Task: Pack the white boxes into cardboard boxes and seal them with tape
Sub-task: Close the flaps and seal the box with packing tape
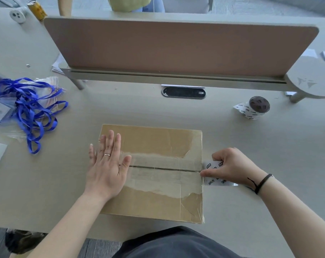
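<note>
With the cardboard box (154,172) closed on the desk (251,146), I judge sealing nearly done: my left hand (107,164) presses flat, fingers straight, while my right hand (232,168) pinches the tape (213,165) at the box's right edge.

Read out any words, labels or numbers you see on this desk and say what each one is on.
No text here can be read with certainty.
Tape roll gripped by the right hand: black printed characters, too blurred to quote.
Second tape roll farther back on the desk: repeated small black marks, too small.
Black cable slot: tiny label, unreadable.
Yellow can: print blurred.
Cardboard box: no print visible.
</note>
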